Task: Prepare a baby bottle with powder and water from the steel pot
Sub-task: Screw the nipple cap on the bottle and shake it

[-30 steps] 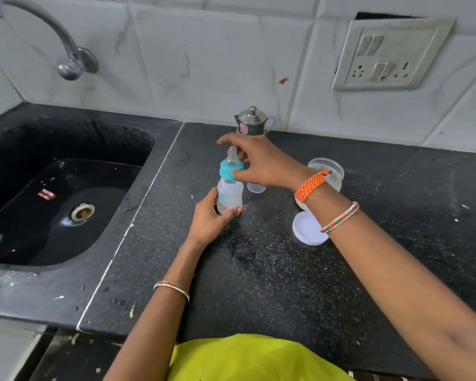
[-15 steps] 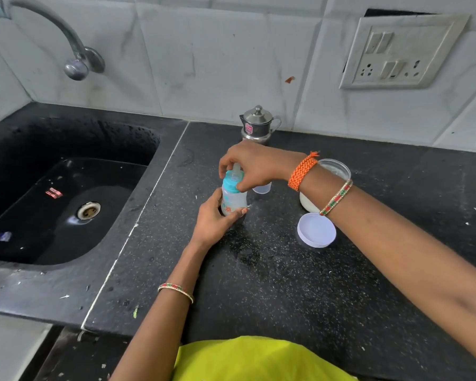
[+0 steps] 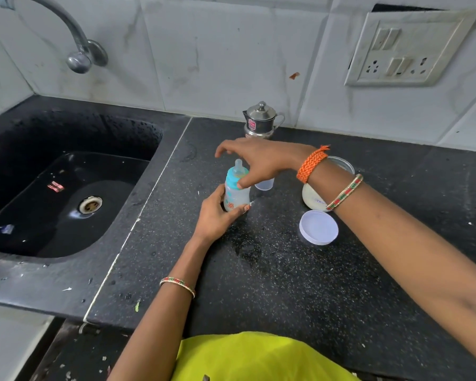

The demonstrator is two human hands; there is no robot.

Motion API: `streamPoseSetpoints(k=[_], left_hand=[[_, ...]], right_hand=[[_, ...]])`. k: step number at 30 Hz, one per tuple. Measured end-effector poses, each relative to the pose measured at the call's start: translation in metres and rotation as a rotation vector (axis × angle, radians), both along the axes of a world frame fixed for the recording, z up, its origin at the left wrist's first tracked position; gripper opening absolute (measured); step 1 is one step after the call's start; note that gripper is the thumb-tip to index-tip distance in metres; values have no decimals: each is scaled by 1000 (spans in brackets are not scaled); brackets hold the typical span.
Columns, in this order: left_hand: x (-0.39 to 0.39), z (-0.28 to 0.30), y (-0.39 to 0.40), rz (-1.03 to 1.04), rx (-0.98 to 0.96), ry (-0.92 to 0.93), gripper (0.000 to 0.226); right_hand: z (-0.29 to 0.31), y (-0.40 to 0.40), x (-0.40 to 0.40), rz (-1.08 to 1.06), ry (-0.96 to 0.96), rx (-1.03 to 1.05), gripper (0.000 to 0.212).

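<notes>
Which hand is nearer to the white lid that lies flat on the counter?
The right. The white lid lies just under the right forearm, yet the right hand and left hand both hold the baby bottle, well left of it.

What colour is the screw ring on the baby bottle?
The screw ring on the baby bottle is turquoise blue, seen in the head view.

Black speckled granite bench [image 3: 300, 284], a black sink [image 3: 66, 188] at left, steel tap [image 3: 74, 42], white marble-tiled wall [image 3: 204, 50], switchboard [image 3: 407, 48]
</notes>
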State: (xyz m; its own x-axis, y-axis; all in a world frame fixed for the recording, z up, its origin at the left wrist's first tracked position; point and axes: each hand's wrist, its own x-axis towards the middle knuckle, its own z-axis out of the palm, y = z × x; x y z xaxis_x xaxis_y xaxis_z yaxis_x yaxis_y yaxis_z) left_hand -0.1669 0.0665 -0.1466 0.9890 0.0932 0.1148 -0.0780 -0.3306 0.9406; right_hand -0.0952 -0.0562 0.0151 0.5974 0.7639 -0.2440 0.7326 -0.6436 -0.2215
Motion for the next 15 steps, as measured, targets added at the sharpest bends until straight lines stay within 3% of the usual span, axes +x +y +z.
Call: streamPoseSetpoints(k=[2,4,9,13,15], left_hand=[[1,0,-1,4,-5,2,50],[1,0,-1,11,-10,3,50],[3,-1,0,10,-9,-4,52],[5,-5,0,17,-1,-18,52],[5,-5,0,16,7,-22,51]], right_hand=[[-3,-2,0,9,35,31,58],[-9,-2,1,-54,-50,58,56],[-19,-2,3,-195,-357,71,80],[-22,-6,-1,-25,5,97,68],[-29,-6,-3,-31,32,163,58]])
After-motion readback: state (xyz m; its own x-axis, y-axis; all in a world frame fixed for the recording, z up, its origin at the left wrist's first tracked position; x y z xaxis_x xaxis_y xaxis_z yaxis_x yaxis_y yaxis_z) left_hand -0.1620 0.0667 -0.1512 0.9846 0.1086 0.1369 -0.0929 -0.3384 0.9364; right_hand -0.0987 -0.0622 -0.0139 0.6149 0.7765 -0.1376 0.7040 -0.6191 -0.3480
